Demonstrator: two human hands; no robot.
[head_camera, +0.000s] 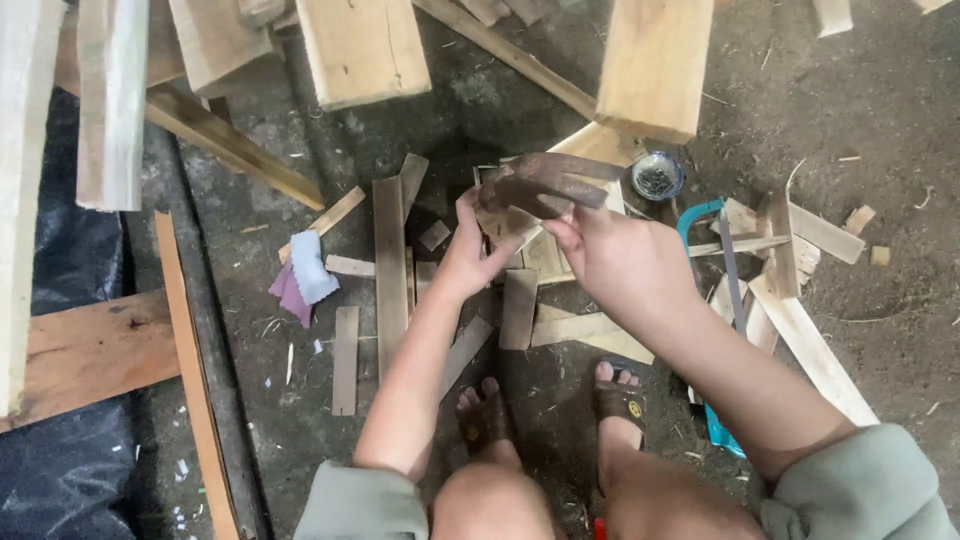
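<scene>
Wooden offcuts everywhere on a dirt floor (860, 90), seen from the head cam. At 9 o'clock: a broad reddish board (90, 350) on black sheeting, w/ a long thin batten (195, 380) running down beside it. Toward 10 o'clock of the hands, purple and pale sandpaper sheets (303, 272) lie flat near a short slat (345, 360). Centre: left hand (468, 255) is closed, fingers pinching the near edge of a dark curved wood piece (545, 185); right hand (620, 262) also closed, gripping the same piece from 4 o'clock. Piece is held up off the ground, above a pile of small planks (520, 305), approx. 12 o'clock from the sandalled feet (555, 405). At 1 o'clock of the right hand, a small round tin (656, 176) holding dark bits. At 3 o'clock, a blue-framed hacksaw (712, 260) rests among pale strips (815, 345).
</scene>
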